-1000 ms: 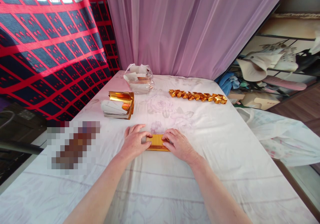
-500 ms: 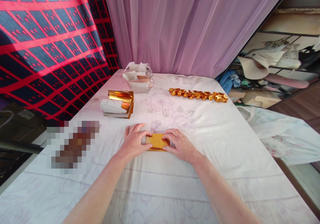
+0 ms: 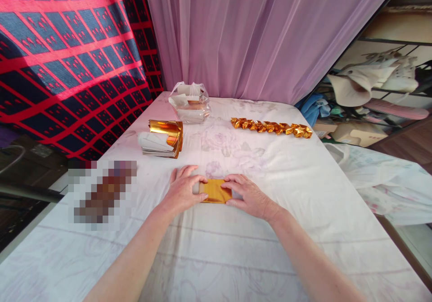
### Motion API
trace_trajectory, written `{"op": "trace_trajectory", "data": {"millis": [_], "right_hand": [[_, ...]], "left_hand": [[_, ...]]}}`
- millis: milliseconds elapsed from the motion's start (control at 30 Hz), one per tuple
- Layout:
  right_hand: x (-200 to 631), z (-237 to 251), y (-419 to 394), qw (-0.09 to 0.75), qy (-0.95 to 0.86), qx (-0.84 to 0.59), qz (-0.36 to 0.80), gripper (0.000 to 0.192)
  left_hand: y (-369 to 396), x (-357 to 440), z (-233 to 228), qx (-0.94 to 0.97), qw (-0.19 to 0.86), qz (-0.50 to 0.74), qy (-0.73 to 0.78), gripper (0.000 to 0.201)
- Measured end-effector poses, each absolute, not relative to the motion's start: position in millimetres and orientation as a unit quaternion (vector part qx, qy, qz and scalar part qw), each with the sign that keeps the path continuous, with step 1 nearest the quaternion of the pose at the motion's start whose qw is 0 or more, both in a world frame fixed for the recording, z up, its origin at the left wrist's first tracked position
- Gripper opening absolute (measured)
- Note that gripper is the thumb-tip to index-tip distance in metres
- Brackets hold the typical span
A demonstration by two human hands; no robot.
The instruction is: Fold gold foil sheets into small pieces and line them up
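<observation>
A folded sheet of gold foil paper (image 3: 216, 191) lies flat on the bed-like surface, right in front of me. At its left end, my left hand (image 3: 184, 189) pinches the edges between thumb and index finger. My right hand (image 3: 248, 195) holds the right end, fingertips on the far corner and thumb by the near corner. Beyond my left hand stands a stack of gold foil sheets with white backs (image 3: 162, 140), partly curled. Farther back to the right, a row of folded gold foil pieces (image 3: 272, 127) lies across the cloth.
A clear plastic bag (image 3: 191, 104) with paper bundles sits at the back. White floral cloth (image 3: 209, 257) covers the surface. Left is a blurred-out patch (image 3: 104, 194); right are a shelf with a cap (image 3: 351, 83) and a white plastic bag (image 3: 388, 185). A purple curtain (image 3: 263, 36) hangs behind.
My view has shifted slightly. My right hand's fingers have spread a little and moved right along the gold paper, whose top face now shows darker, uneven reflections. The left hand keeps its grip.
</observation>
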State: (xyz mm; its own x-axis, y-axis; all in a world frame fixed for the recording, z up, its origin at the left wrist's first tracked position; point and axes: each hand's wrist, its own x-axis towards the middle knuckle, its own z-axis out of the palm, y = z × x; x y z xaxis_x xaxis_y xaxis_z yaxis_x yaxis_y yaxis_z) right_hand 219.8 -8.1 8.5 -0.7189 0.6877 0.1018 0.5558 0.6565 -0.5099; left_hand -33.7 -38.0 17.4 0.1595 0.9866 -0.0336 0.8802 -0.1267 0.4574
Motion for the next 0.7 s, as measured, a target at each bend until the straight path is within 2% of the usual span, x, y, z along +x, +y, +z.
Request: {"op": "trace_trajectory", "data": {"millis": [600,700], "right_hand": [[233.7,25.2,6.1,0.082,-0.885,-0.320,0.328,0.053],[234.1,23.8,10.9,0.086,-0.876,-0.321,0.350,0.048]], "left_hand": [[-36.3,-32.7,20.3,0.742,0.198,0.140,0.624,0.034],[-35.7,-32.5,19.8,0.743,0.197,0.147,0.622,0.033]]}}
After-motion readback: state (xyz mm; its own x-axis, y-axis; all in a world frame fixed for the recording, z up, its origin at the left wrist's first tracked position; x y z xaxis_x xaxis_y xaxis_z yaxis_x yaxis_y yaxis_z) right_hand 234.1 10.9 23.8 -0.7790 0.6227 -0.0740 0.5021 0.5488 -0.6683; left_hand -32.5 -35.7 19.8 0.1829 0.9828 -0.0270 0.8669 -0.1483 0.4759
